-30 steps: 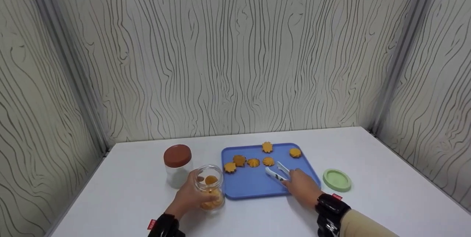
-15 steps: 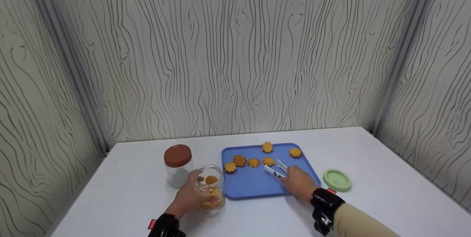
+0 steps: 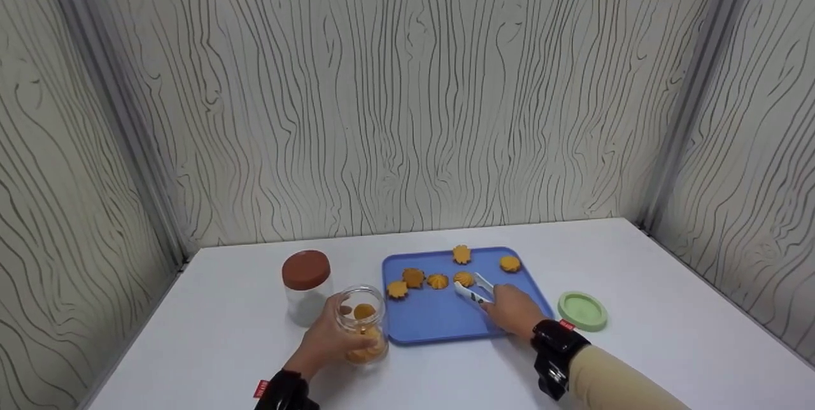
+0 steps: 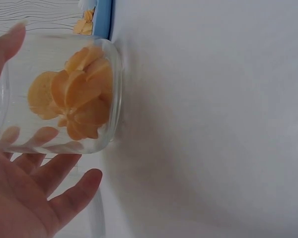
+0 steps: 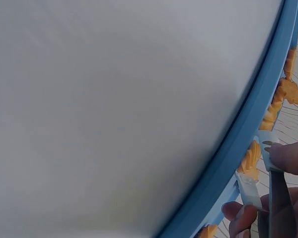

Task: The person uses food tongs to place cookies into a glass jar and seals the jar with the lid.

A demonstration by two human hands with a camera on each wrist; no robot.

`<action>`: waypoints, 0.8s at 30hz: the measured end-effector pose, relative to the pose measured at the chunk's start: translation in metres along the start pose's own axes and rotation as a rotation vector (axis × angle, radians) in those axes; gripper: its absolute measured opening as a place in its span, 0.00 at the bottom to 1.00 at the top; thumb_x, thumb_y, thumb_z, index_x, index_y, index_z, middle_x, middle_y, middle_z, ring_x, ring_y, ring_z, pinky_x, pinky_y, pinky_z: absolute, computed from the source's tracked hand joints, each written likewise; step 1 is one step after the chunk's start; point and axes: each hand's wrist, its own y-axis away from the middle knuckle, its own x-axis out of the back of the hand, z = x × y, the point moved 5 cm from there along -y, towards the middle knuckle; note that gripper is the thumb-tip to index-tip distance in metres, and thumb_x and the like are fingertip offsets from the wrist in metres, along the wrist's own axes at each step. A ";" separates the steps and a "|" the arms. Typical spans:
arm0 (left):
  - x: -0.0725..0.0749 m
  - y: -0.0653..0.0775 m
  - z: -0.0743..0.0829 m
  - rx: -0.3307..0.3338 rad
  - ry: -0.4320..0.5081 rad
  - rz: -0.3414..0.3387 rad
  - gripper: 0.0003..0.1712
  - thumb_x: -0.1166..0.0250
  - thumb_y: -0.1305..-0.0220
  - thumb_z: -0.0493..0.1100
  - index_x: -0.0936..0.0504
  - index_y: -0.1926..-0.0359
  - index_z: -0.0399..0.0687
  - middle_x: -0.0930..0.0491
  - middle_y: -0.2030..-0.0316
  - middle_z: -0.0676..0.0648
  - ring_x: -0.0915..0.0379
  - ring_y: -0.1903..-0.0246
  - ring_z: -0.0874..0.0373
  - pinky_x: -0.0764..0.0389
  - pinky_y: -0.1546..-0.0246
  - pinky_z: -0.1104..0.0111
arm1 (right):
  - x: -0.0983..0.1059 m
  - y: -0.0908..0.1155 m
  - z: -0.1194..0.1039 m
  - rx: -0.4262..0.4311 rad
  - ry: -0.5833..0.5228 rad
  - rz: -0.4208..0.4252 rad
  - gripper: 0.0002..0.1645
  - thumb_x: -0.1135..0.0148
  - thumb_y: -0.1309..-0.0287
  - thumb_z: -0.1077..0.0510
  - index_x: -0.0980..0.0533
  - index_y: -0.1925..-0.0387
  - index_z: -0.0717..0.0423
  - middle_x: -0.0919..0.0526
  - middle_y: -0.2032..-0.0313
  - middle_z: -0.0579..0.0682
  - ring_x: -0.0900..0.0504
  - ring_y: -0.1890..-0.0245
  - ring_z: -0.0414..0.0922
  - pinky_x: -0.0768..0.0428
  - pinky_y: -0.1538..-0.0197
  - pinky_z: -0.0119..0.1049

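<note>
My left hand [image 3: 328, 337] grips an open glass jar [image 4: 64, 94] that stands on the table left of the blue tray. Several ridged golden cookies [image 4: 82, 96] lie at the bottom of the jar. In my right hand [image 3: 514, 311] is a pair of white tongs [image 3: 472, 294], held over the blue tray [image 3: 439, 321]. The tongs' two tips are spread apart around one swirled cookie [image 3: 464, 279], one tip on each side; whether both touch it I cannot tell. More cookies lie on the tray, among them a round one [image 3: 438, 281] just to the left.
A clear jar with a red-brown lid [image 3: 306, 270] stands behind my left hand. A light green round lid [image 3: 582, 311] lies on the white table [image 3: 662, 333] to the right of the tray. Patterned panels [image 3: 407, 91] close off the back and sides.
My right hand has moved slightly left and away from me, bringing the tongs' tips from in front of the swirled cookie to either side of it. The left hand and jar stay put.
</note>
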 end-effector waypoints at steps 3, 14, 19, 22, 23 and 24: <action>0.000 0.000 -0.001 0.001 -0.004 0.000 0.62 0.18 0.60 0.53 0.45 0.31 0.39 0.31 0.42 0.36 0.32 0.43 0.40 0.30 0.43 0.47 | 0.001 -0.001 -0.002 -0.005 -0.019 0.000 0.12 0.37 0.40 0.57 0.28 0.71 0.62 0.29 0.78 0.50 0.30 0.80 0.45 0.31 0.77 0.36; 0.001 0.001 0.000 0.006 -0.028 0.014 0.60 0.19 0.59 0.53 0.45 0.31 0.39 0.30 0.43 0.36 0.32 0.44 0.41 0.29 0.43 0.46 | 0.001 -0.006 -0.005 -0.009 -0.025 0.026 0.13 0.37 0.40 0.57 0.28 0.74 0.61 0.30 0.79 0.49 0.30 0.80 0.46 0.32 0.77 0.37; 0.000 0.000 0.001 0.012 -0.019 0.007 0.61 0.19 0.59 0.52 0.45 0.31 0.39 0.30 0.43 0.36 0.33 0.43 0.40 0.30 0.42 0.45 | -0.001 -0.008 -0.003 -0.032 -0.011 0.025 0.12 0.36 0.40 0.57 0.28 0.73 0.61 0.29 0.79 0.50 0.30 0.79 0.46 0.32 0.76 0.38; -0.001 0.000 0.001 0.018 -0.012 0.010 0.61 0.18 0.60 0.51 0.45 0.31 0.39 0.31 0.42 0.36 0.33 0.43 0.40 0.31 0.42 0.45 | -0.001 -0.009 -0.003 -0.043 0.019 0.017 0.11 0.37 0.40 0.58 0.27 0.71 0.62 0.28 0.78 0.50 0.29 0.78 0.47 0.30 0.74 0.39; -0.001 0.000 0.001 0.025 -0.008 0.011 0.61 0.18 0.60 0.52 0.45 0.30 0.40 0.31 0.42 0.36 0.33 0.43 0.40 0.31 0.42 0.45 | -0.002 -0.009 -0.003 -0.045 0.030 0.017 0.11 0.37 0.40 0.58 0.27 0.70 0.62 0.28 0.77 0.50 0.29 0.78 0.47 0.29 0.74 0.39; -0.001 0.000 0.001 0.030 -0.005 0.013 0.62 0.18 0.60 0.52 0.45 0.30 0.40 0.31 0.42 0.36 0.33 0.43 0.40 0.31 0.42 0.45 | -0.002 -0.010 -0.003 -0.045 0.041 0.018 0.11 0.36 0.40 0.58 0.26 0.70 0.62 0.28 0.77 0.50 0.29 0.77 0.47 0.29 0.74 0.39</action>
